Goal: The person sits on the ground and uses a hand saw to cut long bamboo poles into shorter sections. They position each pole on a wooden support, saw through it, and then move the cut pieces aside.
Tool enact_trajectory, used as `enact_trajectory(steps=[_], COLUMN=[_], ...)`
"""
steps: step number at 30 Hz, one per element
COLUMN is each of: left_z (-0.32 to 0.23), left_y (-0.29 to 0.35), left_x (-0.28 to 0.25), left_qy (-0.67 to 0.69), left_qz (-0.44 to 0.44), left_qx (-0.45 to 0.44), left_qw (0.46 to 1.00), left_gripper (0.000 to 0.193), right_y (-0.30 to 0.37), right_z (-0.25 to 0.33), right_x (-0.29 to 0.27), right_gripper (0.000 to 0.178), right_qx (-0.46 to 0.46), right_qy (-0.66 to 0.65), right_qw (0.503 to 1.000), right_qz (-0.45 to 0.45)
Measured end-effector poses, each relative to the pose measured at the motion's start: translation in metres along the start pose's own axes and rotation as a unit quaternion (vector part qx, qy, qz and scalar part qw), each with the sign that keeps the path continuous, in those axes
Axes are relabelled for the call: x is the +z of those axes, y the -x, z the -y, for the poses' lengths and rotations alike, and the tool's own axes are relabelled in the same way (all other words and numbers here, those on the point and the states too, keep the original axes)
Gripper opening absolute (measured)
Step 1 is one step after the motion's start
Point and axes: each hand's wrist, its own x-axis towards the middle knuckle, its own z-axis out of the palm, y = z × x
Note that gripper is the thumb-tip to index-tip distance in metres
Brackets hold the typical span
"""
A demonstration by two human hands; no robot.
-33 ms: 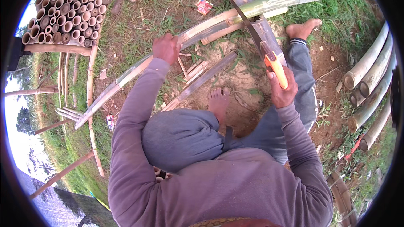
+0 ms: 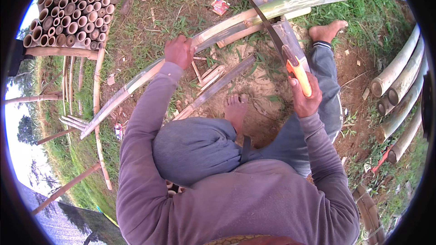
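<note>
A long green bamboo pole [image 2: 313,3] slants across the view from lower left to upper right. My left hand [image 2: 180,51] is closed around it at its left half. In my right hand [image 2: 307,96] is the orange handle of a handsaw [image 2: 270,26], fingers wrapped round it. The dark blade crosses the pole at an angle and touches it; how deep it sits I cannot tell. Beneath the pole, a thick grey bamboo piece [image 2: 289,37] lies crosswise, with a shorter pale length [image 2: 240,36] beside it.
Cut bamboo sections [image 2: 72,13] are stacked on a rack at the far left. Several bamboo poles [image 2: 394,90] lie at the right, near a red tool [image 2: 383,159]. A split bamboo strip [image 2: 218,86] and offcuts lie before my bare foot [image 2: 236,113]. A red wrapper [image 2: 220,6] rests on the grass.
</note>
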Motion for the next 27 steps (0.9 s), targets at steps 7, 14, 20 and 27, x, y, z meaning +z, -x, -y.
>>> enact_trajectory(steps=[7,14,20,27], left_z=[-0.004,-0.002,0.000,0.003], left_y=[-0.011,-0.006,-0.006,-0.007], left_x=[-0.004,-0.006,0.004,0.006], left_qy=[0.031,0.032,0.035,0.032], left_qz=[-0.024,-0.031,-0.033,-0.026], left_qx=[-0.013,-0.026,-0.016,-0.030], left_qw=[0.999,0.999,0.999,0.999], left_gripper=[0.035,0.034,0.038,0.040], right_y=[-0.048,-0.013,0.007,-0.074], right_z=[-0.011,-0.019,-0.034,-0.028], right_x=[0.035,0.009,-0.001,0.057], right_gripper=[0.028,0.027,0.024,0.022], right_qx=[0.010,0.015,0.046,0.031], right_qy=[0.001,0.015,-0.032,-0.011], right_qw=[1.000,1.000,0.998,0.999], right_qz=[0.013,0.016,0.008,0.009])
